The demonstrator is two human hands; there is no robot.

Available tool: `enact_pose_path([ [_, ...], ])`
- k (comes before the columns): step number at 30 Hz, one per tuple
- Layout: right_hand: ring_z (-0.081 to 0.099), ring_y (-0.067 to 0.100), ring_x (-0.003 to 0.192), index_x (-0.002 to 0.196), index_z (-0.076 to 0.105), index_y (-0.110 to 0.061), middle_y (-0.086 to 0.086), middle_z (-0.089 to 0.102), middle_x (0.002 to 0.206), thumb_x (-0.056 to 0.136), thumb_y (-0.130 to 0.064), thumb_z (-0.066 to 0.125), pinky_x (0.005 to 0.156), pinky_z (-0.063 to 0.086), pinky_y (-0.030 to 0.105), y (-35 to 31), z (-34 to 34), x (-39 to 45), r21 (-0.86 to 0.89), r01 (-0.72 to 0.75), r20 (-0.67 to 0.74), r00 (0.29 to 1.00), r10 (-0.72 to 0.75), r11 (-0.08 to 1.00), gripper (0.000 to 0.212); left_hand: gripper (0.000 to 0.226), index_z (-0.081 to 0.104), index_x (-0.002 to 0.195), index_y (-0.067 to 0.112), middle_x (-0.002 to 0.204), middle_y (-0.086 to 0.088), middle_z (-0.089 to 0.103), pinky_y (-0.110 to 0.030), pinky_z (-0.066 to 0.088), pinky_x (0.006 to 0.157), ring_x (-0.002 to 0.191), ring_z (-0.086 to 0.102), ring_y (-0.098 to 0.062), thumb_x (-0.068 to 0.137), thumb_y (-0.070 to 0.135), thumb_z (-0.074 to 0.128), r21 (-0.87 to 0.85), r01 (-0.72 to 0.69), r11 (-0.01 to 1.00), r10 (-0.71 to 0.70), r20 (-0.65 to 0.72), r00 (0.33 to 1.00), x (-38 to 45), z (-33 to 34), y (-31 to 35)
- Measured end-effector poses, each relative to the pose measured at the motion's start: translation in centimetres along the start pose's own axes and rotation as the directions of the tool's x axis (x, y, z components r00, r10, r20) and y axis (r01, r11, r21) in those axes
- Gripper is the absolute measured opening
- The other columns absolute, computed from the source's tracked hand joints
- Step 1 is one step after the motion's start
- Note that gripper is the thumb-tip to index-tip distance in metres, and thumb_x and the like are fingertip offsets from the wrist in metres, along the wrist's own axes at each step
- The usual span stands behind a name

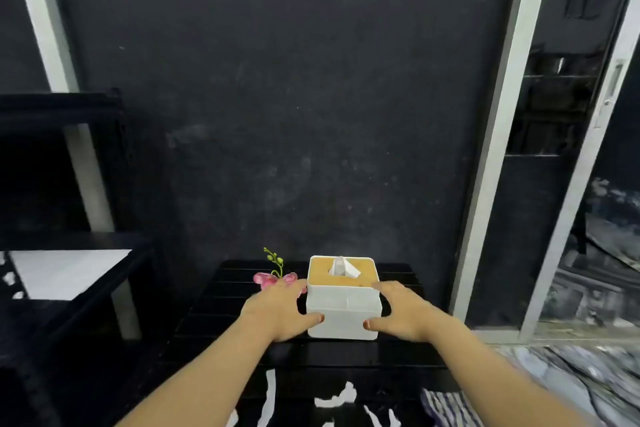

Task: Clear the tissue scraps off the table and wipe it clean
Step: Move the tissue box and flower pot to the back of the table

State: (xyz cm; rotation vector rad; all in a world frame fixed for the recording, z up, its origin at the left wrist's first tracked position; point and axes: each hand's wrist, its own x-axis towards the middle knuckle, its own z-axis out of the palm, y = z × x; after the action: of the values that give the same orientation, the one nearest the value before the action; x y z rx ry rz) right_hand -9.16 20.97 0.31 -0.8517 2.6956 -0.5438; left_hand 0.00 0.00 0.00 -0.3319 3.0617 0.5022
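A white tissue box (343,312) with a tan wooden lid and a tissue poking out of its slot stands at the far middle of the black slatted table (214,308). My left hand (277,308) presses against the box's left side and my right hand (401,312) against its right side, thumbs on the front face. Several torn white tissue scraps (334,399) lie on the table's near part, between my forearms. A striped grey cloth (446,406) lies at the near right, partly under my right forearm.
A pink artificial orchid (273,276) with green buds lies just left of the box, behind my left hand. A black shelf unit (69,253) stands on the left. A dark wall is behind the table, a glass door (568,114) on the right.
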Motion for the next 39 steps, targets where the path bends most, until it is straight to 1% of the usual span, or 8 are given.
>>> enact_pose_path([
  [3,0.037,0.025,0.128,0.135,0.03,-0.029,0.001,0.035,0.144,0.069,-0.049,0.063,0.106,0.034,0.051,1.5,1.0,2.5,0.029,-0.026,-0.033,0.999,0.027,0.999,0.077,0.067,0.032,0.136,0.038,0.146,0.003,0.035,-0.038,0.044,0.093,0.127,0.042,-0.023,0.076,0.057,0.056,-0.052,0.019,0.998,-0.02,-0.015,1.0,2.8,1.5,0.0],
  [5,0.03,0.025,0.135,0.14,0.022,-0.029,0.002,0.023,0.151,0.071,-0.049,0.062,0.109,0.03,0.051,2.6,1.8,4.1,0.022,-0.059,-0.047,0.997,0.06,0.998,0.082,0.059,0.038,0.132,0.034,0.135,0.003,0.044,-0.031,0.043,0.084,0.119,0.047,-0.022,0.078,0.049,0.057,-0.066,0.02,0.998,-0.02,-0.001,1.0,4.6,2.5,-0.1],
  [8,0.019,0.026,0.141,0.143,0.013,-0.03,0.0,0.008,0.156,0.074,-0.05,0.061,0.112,0.026,0.052,3.8,2.9,6.3,-0.005,-0.09,-0.071,0.993,0.089,0.996,0.086,0.056,0.041,0.121,0.031,0.118,0.004,0.054,-0.04,0.051,0.084,0.106,0.056,-0.023,0.071,0.051,0.056,-0.067,0.044,0.997,-0.044,0.0,0.999,6.8,4.2,-0.3],
  [10,0.019,0.026,0.141,0.143,0.011,-0.03,0.0,0.006,0.157,0.075,-0.049,0.061,0.112,0.027,0.051,4.5,3.6,7.4,-0.001,-0.093,-0.076,0.993,0.093,0.996,0.086,0.059,0.037,0.121,0.03,0.112,0.002,0.056,-0.043,0.054,0.078,0.098,0.06,-0.024,0.068,0.054,0.052,0.001,0.061,0.998,-0.061,-0.003,0.998,7.7,5.3,-0.5],
  [15,0.027,0.023,0.137,0.142,0.009,-0.031,-0.001,0.013,0.155,0.076,-0.048,0.062,0.11,0.033,0.048,5.4,5.0,9.0,0.036,-0.081,-0.081,0.993,0.084,0.996,0.086,0.062,0.029,0.123,0.03,0.106,-0.001,0.062,-0.039,0.052,0.069,0.088,0.063,-0.026,0.067,0.051,0.048,-0.016,0.07,0.997,-0.071,-0.066,0.995,8.8,6.8,-0.8],
  [21,0.031,0.018,0.134,0.142,0.012,-0.032,-0.006,0.02,0.153,0.077,-0.041,0.065,0.11,0.034,0.044,5.7,5.7,9.4,0.148,-0.052,-0.15,0.986,0.074,0.988,0.084,0.06,0.028,0.13,0.026,0.111,-0.002,0.061,-0.033,0.051,0.071,0.096,0.063,-0.024,0.08,0.04,0.056,-0.091,0.056,0.994,-0.069,-0.139,0.988,9.3,7.7,-0.6],
  [27,0.034,0.016,0.133,0.143,0.016,-0.03,-0.006,0.027,0.15,0.077,-0.036,0.067,0.107,0.036,0.036,6.8,5.3,8.9,0.201,-0.049,-0.19,0.978,0.088,0.978,0.083,0.064,0.028,0.136,0.026,0.114,-0.001,0.061,-0.031,0.051,0.077,0.1,0.062,-0.019,0.081,0.04,0.06,-0.178,0.015,0.984,-0.048,-0.185,0.981,9.8,8.6,0.2],
  [39,0.047,0.016,0.122,0.138,0.024,-0.034,-0.006,0.046,0.138,0.077,-0.031,0.07,0.104,0.04,0.041,9.6,4.5,10.5,0.309,-0.087,-0.26,0.95,0.172,0.947,0.077,0.077,0.026,0.139,0.034,0.124,0.003,0.058,-0.031,0.05,0.087,0.11,0.056,-0.016,0.074,0.046,0.066,-0.307,-0.027,0.951,-0.045,-0.223,0.974,13.9,10.4,0.9],
])
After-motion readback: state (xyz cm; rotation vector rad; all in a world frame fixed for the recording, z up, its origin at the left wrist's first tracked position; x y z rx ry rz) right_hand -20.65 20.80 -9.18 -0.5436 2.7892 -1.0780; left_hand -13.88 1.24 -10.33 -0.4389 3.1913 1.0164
